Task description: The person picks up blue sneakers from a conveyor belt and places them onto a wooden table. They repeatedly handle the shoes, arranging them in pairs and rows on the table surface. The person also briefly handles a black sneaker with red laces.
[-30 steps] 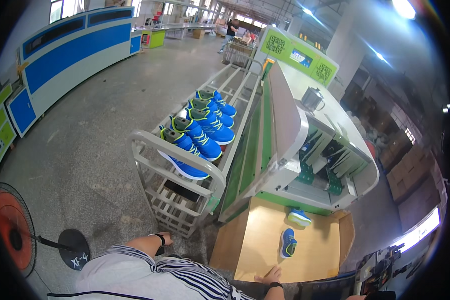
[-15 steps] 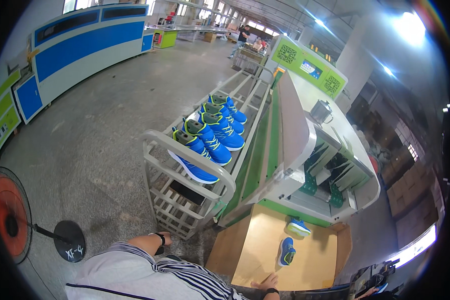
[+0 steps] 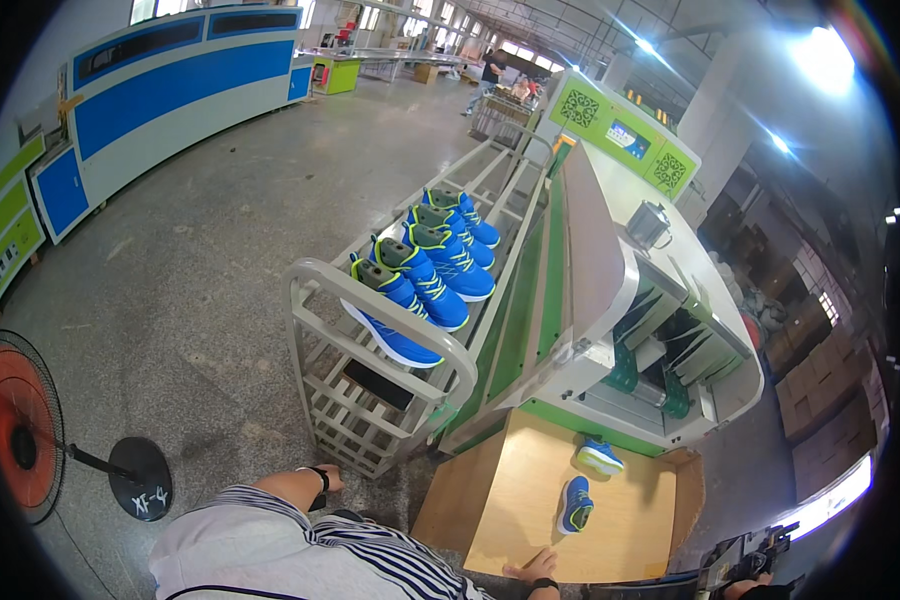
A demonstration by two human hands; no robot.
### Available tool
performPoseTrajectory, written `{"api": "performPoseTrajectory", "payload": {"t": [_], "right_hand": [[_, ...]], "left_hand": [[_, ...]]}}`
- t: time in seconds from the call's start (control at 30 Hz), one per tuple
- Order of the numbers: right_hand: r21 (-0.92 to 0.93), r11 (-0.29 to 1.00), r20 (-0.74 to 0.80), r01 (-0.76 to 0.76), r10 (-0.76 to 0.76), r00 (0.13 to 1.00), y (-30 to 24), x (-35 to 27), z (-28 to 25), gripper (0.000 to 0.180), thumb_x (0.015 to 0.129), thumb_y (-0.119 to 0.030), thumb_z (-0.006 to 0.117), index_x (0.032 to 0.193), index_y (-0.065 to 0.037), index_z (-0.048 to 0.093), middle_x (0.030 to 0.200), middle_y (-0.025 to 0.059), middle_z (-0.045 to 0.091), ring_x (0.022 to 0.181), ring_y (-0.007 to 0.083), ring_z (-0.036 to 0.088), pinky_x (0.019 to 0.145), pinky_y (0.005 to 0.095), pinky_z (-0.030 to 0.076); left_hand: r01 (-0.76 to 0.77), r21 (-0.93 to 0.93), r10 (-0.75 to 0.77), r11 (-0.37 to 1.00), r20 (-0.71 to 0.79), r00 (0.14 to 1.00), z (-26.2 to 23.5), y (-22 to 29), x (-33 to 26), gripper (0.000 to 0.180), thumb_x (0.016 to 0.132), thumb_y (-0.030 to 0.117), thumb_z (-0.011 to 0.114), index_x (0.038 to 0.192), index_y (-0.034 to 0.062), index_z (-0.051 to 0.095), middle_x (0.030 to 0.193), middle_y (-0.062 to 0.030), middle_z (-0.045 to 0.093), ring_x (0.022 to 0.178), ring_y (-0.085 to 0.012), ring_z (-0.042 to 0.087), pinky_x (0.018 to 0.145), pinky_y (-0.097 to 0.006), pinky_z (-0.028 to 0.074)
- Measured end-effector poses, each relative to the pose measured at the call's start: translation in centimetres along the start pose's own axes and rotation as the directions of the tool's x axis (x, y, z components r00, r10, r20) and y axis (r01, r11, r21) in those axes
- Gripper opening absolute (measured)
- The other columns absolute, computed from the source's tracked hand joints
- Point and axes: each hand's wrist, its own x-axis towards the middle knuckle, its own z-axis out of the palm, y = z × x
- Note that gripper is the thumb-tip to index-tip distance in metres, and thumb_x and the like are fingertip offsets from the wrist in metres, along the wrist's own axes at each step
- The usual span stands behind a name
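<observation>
My right hand point(image 3: 534, 570) lies flat with fingers apart on the near edge of a wooden tray table point(image 3: 510, 490). Two small blue shoes lie on that table: one point(image 3: 575, 503) in the middle, another point(image 3: 600, 457) right at the mouth of the green and white conveyor machine point(image 3: 610, 300). My left hand point(image 3: 328, 478), a dark band on its wrist, hangs low beside the bottom corner of a grey metal rack point(image 3: 370, 350); its fingers are too small to read. Several blue shoes with yellow trim point(image 3: 425, 270) stand in a row on the rack's top shelf.
A red standing fan point(image 3: 20, 430) with a round black base point(image 3: 140, 478) is at my left. Blue and white machines point(image 3: 170, 90) line the far left wall. Cardboard boxes point(image 3: 820, 350) are stacked at the right. A person point(image 3: 490, 70) stands far back.
The view has swung slightly, so the rack and machine sit lower and closer in the picture. My hands and the two shoes on the wooden table have kept their places.
</observation>
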Motion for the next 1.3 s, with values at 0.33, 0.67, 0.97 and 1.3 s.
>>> {"api": "performPoseTrajectory", "payload": {"t": [0.33, 0.67, 0.97, 1.3], "right_hand": [[0.022, 1.000, 0.004, 0.002, -0.002, 1.000, -1.3, -0.8, -0.7, 0.162, 0.051, -0.072, 0.089, 0.158, 0.001, -0.009, 0.164, 0.0327, -0.004, 0.154, 0.0467, -0.001, 0.124, 0.0542, 0.015], [-0.011, 1.000, -0.037, 0.029, -0.030, 0.999, -1.0, 0.2, -0.3, 0.163, 0.049, -0.074, 0.088, 0.158, 0.001, -0.007, 0.164, 0.0321, -0.001, 0.153, 0.0477, 0.004, 0.123, 0.0540, 0.018], [-0.007, 1.000, -0.006, -0.008, 0.008, 1.000, -0.3, 0.1, -0.2, 0.164, 0.048, -0.075, 0.087, 0.159, 0.001, -0.006, 0.164, 0.0331, -0.004, 0.153, 0.0492, 0.003, 0.123, 0.0548, 0.018], [0.000, 1.000, 0.033, -0.026, 0.026, 0.999, -0.8, -0.3, -0.6, 0.164, 0.050, -0.075, 0.088, 0.159, 0.001, -0.007, 0.164, 0.0330, -0.005, 0.154, 0.0481, 0.002, 0.124, 0.0548, 0.016]], "left_hand": [[-0.095, 0.074, 0.100, 0.993, -0.066, 0.993, 1.5, -1.8, 2.5, 0.048, 0.090, 0.031, 0.058, 0.118, -0.0051, 0.070, 0.124, -0.0284, 0.066, 0.119, -0.0407, 0.063, 0.100, -0.047, 0.049], [-0.075, 0.056, 0.079, 0.996, -0.065, 0.995, 2.0, -2.1, 2.5, 0.048, 0.089, 0.034, 0.059, 0.118, -0.0034, 0.071, 0.124, -0.0271, 0.067, 0.119, -0.0403, 0.063, 0.102, -0.047, 0.049], [-0.019, 0.011, 0.019, 1.000, 0.012, 1.000, 0.4, 0.0, 0.1, 0.042, 0.089, 0.032, 0.059, 0.105, -0.0026, 0.075, 0.114, -0.0269, 0.071, 0.110, -0.0392, 0.068, 0.095, -0.048, 0.051], [-0.004, 0.045, 0.002, 0.999, 0.045, 0.999, -0.1, 0.2, -0.7, 0.044, 0.087, 0.030, 0.058, 0.114, -0.0014, 0.073, 0.120, -0.0264, 0.069, 0.114, -0.0390, 0.066, 0.098, -0.048, 0.050]]}}
